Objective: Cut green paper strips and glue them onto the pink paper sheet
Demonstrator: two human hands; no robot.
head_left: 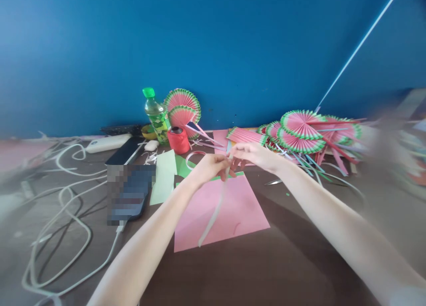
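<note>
White cable (116, 241) plugged into phone (136, 193), presumably for charging. Left hand (214, 166): pinched on pale strip (217, 209), lower length dangling over pink sheet (244, 204). Right hand (248, 153): fingertips narrowed at strip's top, probably for steadying; exact hold unclear. Pleated fans (301, 125) heaped farther right, likely for separation.

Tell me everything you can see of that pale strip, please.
The pale strip is long, narrow and whitish, perhaps paper or plastic. Its upper end is at the fingertips of the left hand and right hand, which partly hide it. It hangs in a gentle curve toward the wearer, in front of the pink sheet. Whether its free lower end touches the sheet is unclear.
</note>
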